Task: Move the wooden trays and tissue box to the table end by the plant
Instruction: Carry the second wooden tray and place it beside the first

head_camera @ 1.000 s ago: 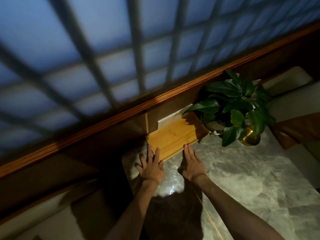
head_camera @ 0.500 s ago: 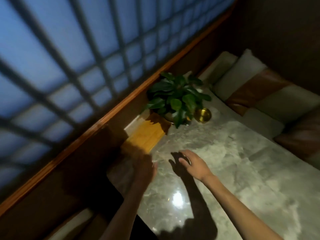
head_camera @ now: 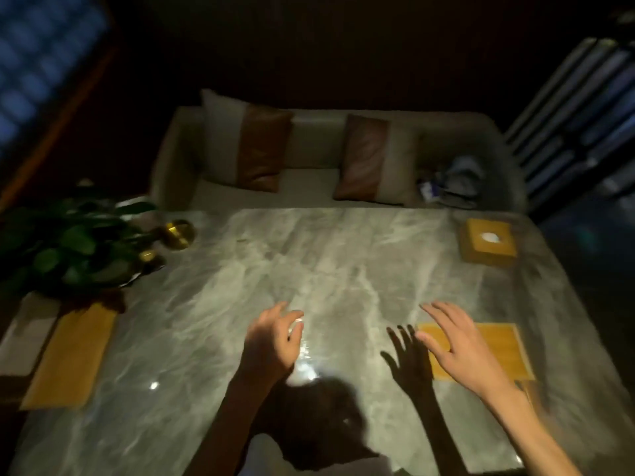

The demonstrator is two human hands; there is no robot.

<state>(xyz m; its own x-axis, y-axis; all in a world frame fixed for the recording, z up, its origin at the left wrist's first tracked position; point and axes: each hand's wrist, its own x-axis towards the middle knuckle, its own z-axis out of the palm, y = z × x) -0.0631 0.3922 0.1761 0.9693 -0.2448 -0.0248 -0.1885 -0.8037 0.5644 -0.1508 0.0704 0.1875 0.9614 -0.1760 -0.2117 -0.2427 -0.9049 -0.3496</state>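
One flat wooden tray [head_camera: 70, 357] lies at the left end of the marble table [head_camera: 326, 269], just in front of the potted plant [head_camera: 72, 249]. A second wooden tray [head_camera: 494, 345] lies at the right end near the front edge. My right hand [head_camera: 457, 345] hovers over its left part, fingers spread, holding nothing. My left hand [head_camera: 275, 341] hangs over the middle of the table, fingers loosely curled and empty. The wooden tissue box [head_camera: 488, 242] with a white tissue on top stands at the far right corner.
A beige sofa [head_camera: 309, 187] with two brown-and-cream cushions runs along the table's far side; clothes lie on its right end. A gold round dish [head_camera: 177, 233] sits beside the plant. A white object [head_camera: 24, 334] lies left of the left tray. The room is dim.
My view has swung right from the plant end to the whole table. Both hands have left the tray by the plant and moved right; the right hand is now over the second tray.
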